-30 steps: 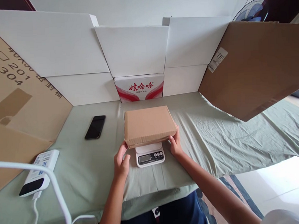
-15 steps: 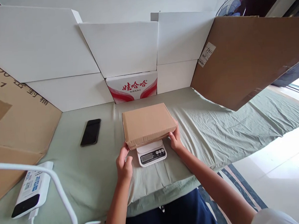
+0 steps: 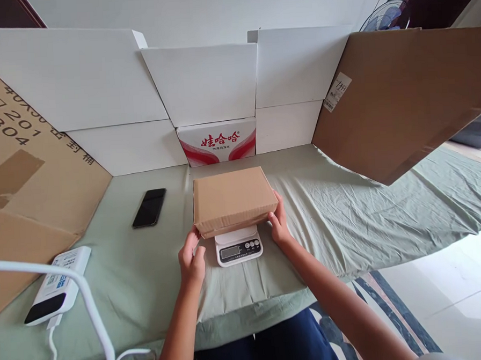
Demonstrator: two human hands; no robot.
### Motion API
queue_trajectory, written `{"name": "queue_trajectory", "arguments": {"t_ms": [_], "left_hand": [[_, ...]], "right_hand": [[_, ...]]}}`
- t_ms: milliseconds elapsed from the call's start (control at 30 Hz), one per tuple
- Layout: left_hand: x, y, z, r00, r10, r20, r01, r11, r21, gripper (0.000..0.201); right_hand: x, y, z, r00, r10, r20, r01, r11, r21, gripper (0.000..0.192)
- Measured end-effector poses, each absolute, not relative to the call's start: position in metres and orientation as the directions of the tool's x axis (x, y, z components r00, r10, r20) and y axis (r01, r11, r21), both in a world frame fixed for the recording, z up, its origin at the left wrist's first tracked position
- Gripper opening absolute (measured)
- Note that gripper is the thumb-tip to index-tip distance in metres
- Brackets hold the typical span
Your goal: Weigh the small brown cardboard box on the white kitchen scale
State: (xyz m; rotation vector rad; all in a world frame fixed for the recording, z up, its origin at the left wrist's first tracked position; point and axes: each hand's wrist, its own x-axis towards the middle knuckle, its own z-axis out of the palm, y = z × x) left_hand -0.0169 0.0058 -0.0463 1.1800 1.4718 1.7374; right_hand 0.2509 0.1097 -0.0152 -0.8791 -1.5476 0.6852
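A closed brown cardboard box [image 3: 234,197] sits over a small white kitchen scale [image 3: 239,251], covering most of its platform. The scale's display and buttons show in front of the box; its digits cannot be read. My left hand [image 3: 192,258] holds the box's front left corner, fingers at its side and lower edge, thumb apart from it. At the front right corner, my right hand [image 3: 280,223] grips the box with the thumb on the front face and fingers along the side. Whether the box rests fully on the platform is hidden.
A black phone [image 3: 149,208] lies left on the green cloth [image 3: 169,280]. Further left are a white power bank-like device [image 3: 58,286] and a white curved stand [image 3: 89,300]. White boxes [image 3: 203,82] and brown cardboard panels [image 3: 397,96] surround the back and sides.
My view has shifted slightly, so the surroundings appear moved. The box, scale and both hands keep nearly the same places relative to each other.
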Motion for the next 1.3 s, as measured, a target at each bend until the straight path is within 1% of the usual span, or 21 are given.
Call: {"name": "queue_trajectory", "arguments": {"t_ms": [100,200,467,733,867,967,1067,1167,1300], "left_hand": [[-0.016,0.009,-0.045,-0.479,0.829,0.288,0.092,-0.279,0.956,0.062],[-0.015,0.011,-0.043,-0.509,0.812,0.285,0.058,-0.298,0.953,0.063],[-0.017,0.011,-0.042,-0.458,0.851,0.256,0.06,-0.258,0.964,0.059],[-0.014,0.009,-0.039,-0.467,0.846,0.257,0.057,-0.261,0.964,0.055],[-0.017,0.009,-0.022,-0.476,0.84,0.261,0.112,-0.237,0.965,0.048],[-0.024,0.029,0.006,-0.445,0.841,0.306,0.118,-0.284,0.952,0.049],[-0.03,0.069,0.026,-0.386,0.862,0.329,0.092,-0.319,0.943,0.053],[-0.03,0.107,0.019,-0.402,0.871,0.284,0.033,-0.296,0.955,0.053],[-0.029,0.13,-0.009,-0.47,0.866,0.174,-0.01,-0.202,0.979,0.051]], "right_hand": [[0.251,0.11,-0.013,-0.048,0.84,0.54,0.146,0.541,-0.829,0.075],[0.252,0.111,-0.013,-0.043,0.842,0.537,0.145,0.537,-0.831,0.077],[0.253,0.111,-0.014,-0.098,0.833,0.544,0.123,0.553,-0.824,0.079],[0.253,0.109,-0.01,-0.129,0.821,0.556,0.118,0.57,-0.813,0.08],[0.255,0.106,0.0,-0.129,0.821,0.556,0.079,0.567,-0.82,0.077],[0.252,0.116,0.021,-0.135,0.815,0.563,0.028,0.571,-0.82,0.077],[0.242,0.143,0.039,-0.124,0.808,0.576,-0.009,0.579,-0.815,0.082],[0.228,0.172,0.036,-0.114,0.817,0.565,-0.051,0.563,-0.825,0.083],[0.215,0.191,0.01,-0.091,0.862,0.498,-0.07,0.494,-0.867,0.08]]}}
